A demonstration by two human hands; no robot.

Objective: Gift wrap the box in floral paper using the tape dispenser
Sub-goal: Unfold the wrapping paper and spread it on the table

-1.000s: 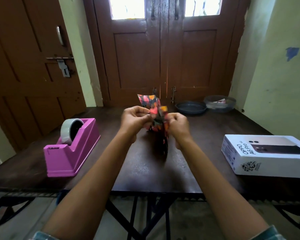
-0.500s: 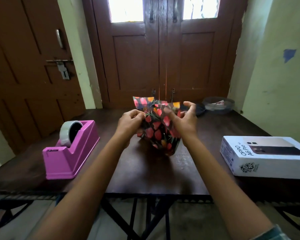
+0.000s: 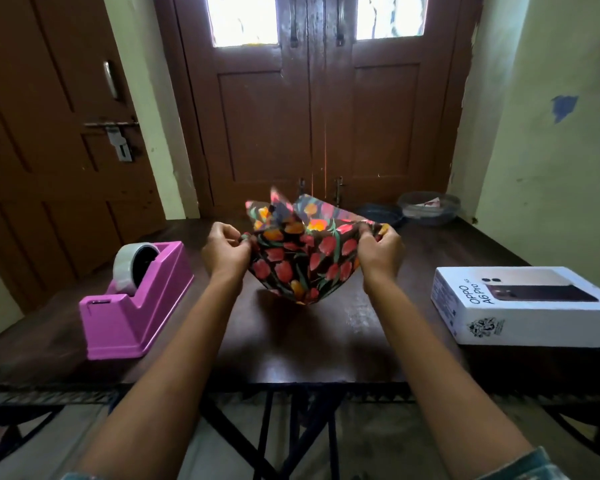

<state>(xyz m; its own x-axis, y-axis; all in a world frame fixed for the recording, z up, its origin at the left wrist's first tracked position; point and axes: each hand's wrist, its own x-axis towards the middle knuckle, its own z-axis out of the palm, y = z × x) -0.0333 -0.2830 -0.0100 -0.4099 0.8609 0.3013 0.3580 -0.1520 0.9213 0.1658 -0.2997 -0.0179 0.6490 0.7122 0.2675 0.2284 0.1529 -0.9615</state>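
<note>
Pinching opposite edges of one sheet of floral paper (image 3: 302, 261), the left hand (image 3: 224, 252) and the right hand (image 3: 380, 252) hold it spread between them above the middle of the tabletop (image 3: 326, 344), the fingers of each curled onto the paper. The sheet is thin and creased, black with red and orange tulips and green leaves. It sags into a pouch with folded points standing up at the back, and whether its lowest corner touches the wood cannot be told. The tabletop is dark, glossy wood. On its left side stands one tape dispenser (image 3: 136, 306), a wedge of smooth magenta plastic carrying a single roll of pale tape (image 3: 132, 263). On the right side, well apart from the paper, one box (image 3: 527, 303) lies flat: white cardboard, rectangular, printed "OPPO A6 Pro" with a phone pictured on its lid. At the far edge sit two round shallow containers, a dark dish (image 3: 381, 214) and a clear plastic bowl (image 3: 430, 207), just beside each other.
</note>
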